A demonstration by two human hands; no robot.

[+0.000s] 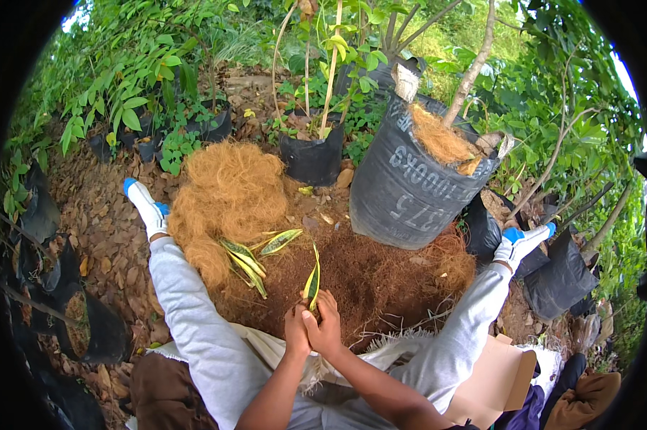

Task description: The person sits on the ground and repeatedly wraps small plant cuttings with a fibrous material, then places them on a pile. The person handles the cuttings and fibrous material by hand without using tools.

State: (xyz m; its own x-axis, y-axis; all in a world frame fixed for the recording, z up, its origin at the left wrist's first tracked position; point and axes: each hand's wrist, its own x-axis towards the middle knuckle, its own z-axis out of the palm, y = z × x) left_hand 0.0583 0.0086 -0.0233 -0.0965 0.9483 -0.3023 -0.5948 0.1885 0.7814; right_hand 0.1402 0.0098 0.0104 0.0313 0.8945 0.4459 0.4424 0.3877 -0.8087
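Note:
My left hand (pixel 296 329) and my right hand (pixel 325 324) are cupped together around the base of a variegated snake plant cutting (pixel 313 277). Its yellow-edged green leaf points up and away from me; whatever surrounds its base is hidden by my fingers. Beneath and beyond my hands spreads a heap of dark brown potting soil (pixel 355 269), partly on a white woven sack (pixel 264 344) between my legs. Several more snake plant leaves (pixel 246 263) lie to the left, against a large pile of tan coconut fibre (pixel 232 185).
A big black grow bag (pixel 409 188) bearing writing holds a small tree beyond the soil. Another black nursery bag (pixel 312 153) stands left of it. An opened cardboard box (pixel 490 376) lies by my right leg. More black plant bags (pixel 95 328) line the left, over dry leaves (pixel 108 231).

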